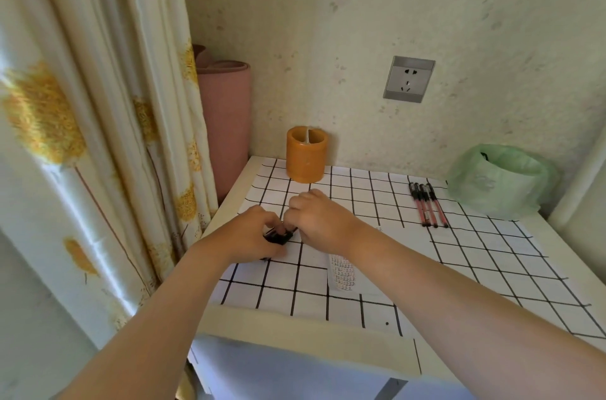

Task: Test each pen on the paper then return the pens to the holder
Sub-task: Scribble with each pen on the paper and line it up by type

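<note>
A person's two bare forearms are reaching over a small table (252, 322) covered with a white cloth printed with a black grid (465, 271). The left hand (251, 230) is lying near the table's left edge with its fingers curled round a bundle of dark pens (278, 236), gripping it just above the cloth. The right hand (323, 222) is meeting it from the right, knuckles up and fingers bent down, pinching at the end of the same bundle; the fingertips are mostly hidden behind the hand.

An orange pen holder (306, 157), a cylinder with a divider across its opening, is standing upright at the back of the table by the wall, well beyond the hands. Four red pens with black caps (428, 205) are lying side by side on the cloth towards the back right. A sheet of paper (342, 273) carrying rows of small marks is lying flat under the right wrist.

A pale green plastic bag (498, 180) is sitting in the back right corner. A wall socket (409, 79) is showing above the table, a rolled pink mat (226, 124) is standing in the corner, and a flower-printed curtain (98, 111) is hanging on the left.
</note>
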